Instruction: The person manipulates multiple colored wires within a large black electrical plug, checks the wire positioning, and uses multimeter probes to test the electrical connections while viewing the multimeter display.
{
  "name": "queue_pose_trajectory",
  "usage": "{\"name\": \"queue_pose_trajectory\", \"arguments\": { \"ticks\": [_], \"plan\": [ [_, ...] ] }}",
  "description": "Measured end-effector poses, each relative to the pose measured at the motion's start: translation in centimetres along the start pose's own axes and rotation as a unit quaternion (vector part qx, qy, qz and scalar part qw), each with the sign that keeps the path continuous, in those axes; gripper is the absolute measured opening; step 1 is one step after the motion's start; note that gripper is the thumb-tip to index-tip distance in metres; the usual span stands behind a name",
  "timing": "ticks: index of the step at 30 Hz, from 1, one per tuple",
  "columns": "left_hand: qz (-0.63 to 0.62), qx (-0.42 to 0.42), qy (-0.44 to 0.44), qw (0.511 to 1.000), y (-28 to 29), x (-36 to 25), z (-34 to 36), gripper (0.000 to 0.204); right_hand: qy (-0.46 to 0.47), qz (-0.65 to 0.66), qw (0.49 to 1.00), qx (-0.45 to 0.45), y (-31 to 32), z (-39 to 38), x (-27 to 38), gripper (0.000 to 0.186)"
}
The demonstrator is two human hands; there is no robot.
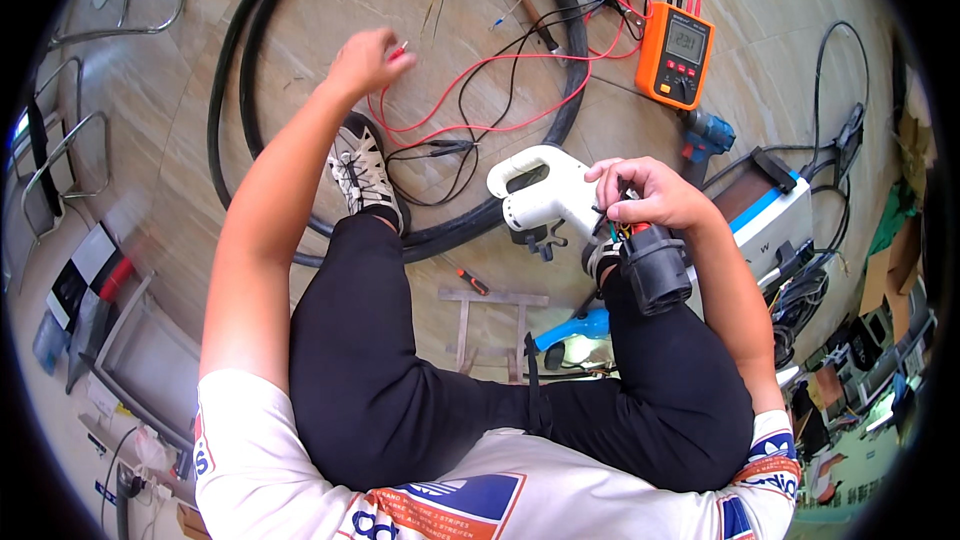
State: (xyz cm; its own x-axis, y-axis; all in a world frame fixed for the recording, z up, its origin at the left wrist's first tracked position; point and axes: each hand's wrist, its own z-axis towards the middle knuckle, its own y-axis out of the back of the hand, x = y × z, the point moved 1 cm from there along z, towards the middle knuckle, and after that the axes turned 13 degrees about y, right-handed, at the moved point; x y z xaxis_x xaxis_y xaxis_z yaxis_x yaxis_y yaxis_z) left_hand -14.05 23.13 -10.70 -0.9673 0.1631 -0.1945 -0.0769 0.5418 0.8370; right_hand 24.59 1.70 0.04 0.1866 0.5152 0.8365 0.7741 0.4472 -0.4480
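Note:
My left hand [362, 68] is raised over the floor at the upper left, somewhat blurred. Its fingers are closed on the red tip of a test lead [399, 52], whose red wire loops away to the right. Above my right shoe, my right hand [650, 194] pinches a bundle of thin coloured wires. These wires run into a round black connector [657, 275], which hangs below the fingers near my knee. A white charging-gun housing [555, 190] with a looped handle is beside this hand, partly covered by it. Its exact contact with the fingers is hidden.
An orange multimeter [675, 55] with its display lit lies at the upper right, near a blue power tool [706, 135]. Thick black cable [228, 90] coils across the tiles. An orange-black screwdriver [472, 281] and a metal frame [492, 298] lie between my legs.

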Motion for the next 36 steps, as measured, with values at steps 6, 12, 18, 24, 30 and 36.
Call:
{"name": "queue_pose_trajectory", "arguments": {
  "ticks": [6, 12, 18, 24, 30, 36],
  "plan": [
    [-0.204, -0.085, 0.002, 0.975, 3.1, -6.7, 5.2, 0.034, -0.002, -0.014, 1.000, 0.023, 0.4, 0.1, -0.2, 0.013],
    [-0.264, 0.017, 0.082, 0.961, 2.9, -6.6, 5.6, 0.029, -0.007, -0.016, 0.999, 0.034, 0.7, 0.1, -0.5, 0.014],
    [-0.329, -0.009, 0.079, 0.941, 3.4, -5.9, 5.0, 0.019, -0.013, -0.016, 0.999, 0.035, 0.6, 0.1, -0.2, 0.014],
    [-0.239, -0.279, -0.061, 0.928, 6.9, -6.0, 4.5, 0.014, -0.004, -0.018, 0.999, 0.044, 1.0, -0.1, -0.8, 0.013],
    [-0.219, -0.226, -0.064, 0.947, 11.2, -6.9, 4.5, 0.019, -0.003, -0.019, 0.999, 0.047, 1.1, -0.1, -0.7, 0.013],
    [-0.272, 0.081, -0.079, 0.956, 14.1, -12.9, 6.6, 0.039, 0.001, -0.015, 0.999, 0.044, 1.2, -0.3, -0.8, 0.014]
  ]
}}
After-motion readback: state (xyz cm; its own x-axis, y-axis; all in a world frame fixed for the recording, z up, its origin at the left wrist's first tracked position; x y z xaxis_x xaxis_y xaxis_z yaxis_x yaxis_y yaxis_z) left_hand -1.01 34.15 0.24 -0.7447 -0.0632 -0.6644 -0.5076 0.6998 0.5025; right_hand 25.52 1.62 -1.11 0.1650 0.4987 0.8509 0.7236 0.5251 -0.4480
